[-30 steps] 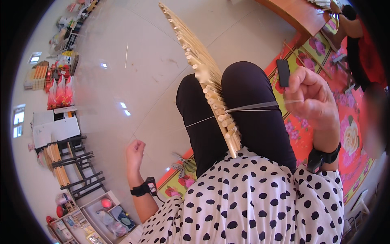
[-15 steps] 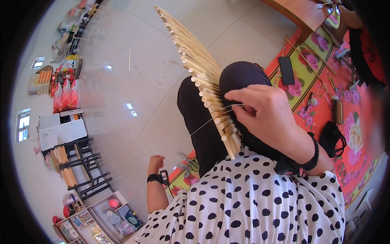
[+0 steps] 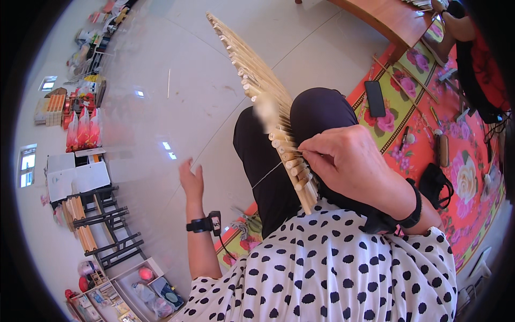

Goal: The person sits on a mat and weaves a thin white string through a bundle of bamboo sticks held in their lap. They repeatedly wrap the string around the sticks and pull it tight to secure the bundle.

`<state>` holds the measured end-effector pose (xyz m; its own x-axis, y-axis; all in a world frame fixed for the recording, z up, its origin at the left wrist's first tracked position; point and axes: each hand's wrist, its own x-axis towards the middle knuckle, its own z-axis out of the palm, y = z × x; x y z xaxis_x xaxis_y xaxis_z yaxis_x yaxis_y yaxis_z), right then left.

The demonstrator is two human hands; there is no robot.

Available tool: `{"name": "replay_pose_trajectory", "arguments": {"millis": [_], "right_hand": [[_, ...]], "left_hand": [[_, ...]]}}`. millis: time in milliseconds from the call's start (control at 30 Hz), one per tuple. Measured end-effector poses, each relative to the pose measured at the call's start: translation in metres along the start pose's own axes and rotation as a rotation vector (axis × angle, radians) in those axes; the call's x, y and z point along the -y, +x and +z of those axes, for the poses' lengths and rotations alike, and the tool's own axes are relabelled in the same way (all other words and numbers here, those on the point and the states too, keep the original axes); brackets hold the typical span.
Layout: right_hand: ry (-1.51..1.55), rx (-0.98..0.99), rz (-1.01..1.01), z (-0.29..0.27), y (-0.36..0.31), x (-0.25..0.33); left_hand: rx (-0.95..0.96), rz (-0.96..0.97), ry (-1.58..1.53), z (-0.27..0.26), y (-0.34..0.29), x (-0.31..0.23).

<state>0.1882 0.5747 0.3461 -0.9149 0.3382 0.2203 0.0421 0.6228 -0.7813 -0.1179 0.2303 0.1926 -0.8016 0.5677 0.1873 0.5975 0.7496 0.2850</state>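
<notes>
A long row of pale cane rods (image 3: 271, 86), bound side by side, stands across my lap between my knees, cut ends toward the left. My right hand (image 3: 343, 158) is beside its near part, thumb and forefinger pinched on a thin pale string at the rods. A string (image 3: 266, 176) also runs from the rods' left side across my dark trouser leg. Away to the left, my left hand (image 3: 192, 180) is raised over the floor, thumb and fingers apart and nothing visible in it. A blurred pale patch hides some rod ends midway along the row.
A wooden table (image 3: 381, 21) is at the upper right, near another person's arm (image 3: 461, 27). On the flowered mat lie a phone (image 3: 375, 99), a brown tool handle (image 3: 443, 150) and a black bag (image 3: 434, 185). Black folding frames (image 3: 107, 225) and open boxes (image 3: 137, 290) line the left.
My left hand has moved up and left, and its curled fingers have spread. My right hand has dropped slightly and its fingertips have closed in a pinch beside the rods.
</notes>
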Motion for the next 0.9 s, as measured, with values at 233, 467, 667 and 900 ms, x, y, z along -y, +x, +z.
{"name": "replay_pose_trajectory", "arguments": {"millis": [233,467,667,900], "right_hand": [[0.105,0.058,0.058,0.003,0.001,0.003],[0.248,0.059,0.039,0.003,0.002,-0.003],[0.427,0.06,0.07,0.005,0.002,-0.011],[0.498,0.137,0.019,0.004,0.008,-0.015]], "left_hand": [[0.209,0.888,-0.37,-0.117,0.054,-0.266],[0.442,1.096,-0.094,-0.119,0.064,-0.285],[0.422,1.104,-0.088,-0.117,0.063,-0.277],[0.417,1.047,-0.128,-0.123,0.059,-0.275]]}}
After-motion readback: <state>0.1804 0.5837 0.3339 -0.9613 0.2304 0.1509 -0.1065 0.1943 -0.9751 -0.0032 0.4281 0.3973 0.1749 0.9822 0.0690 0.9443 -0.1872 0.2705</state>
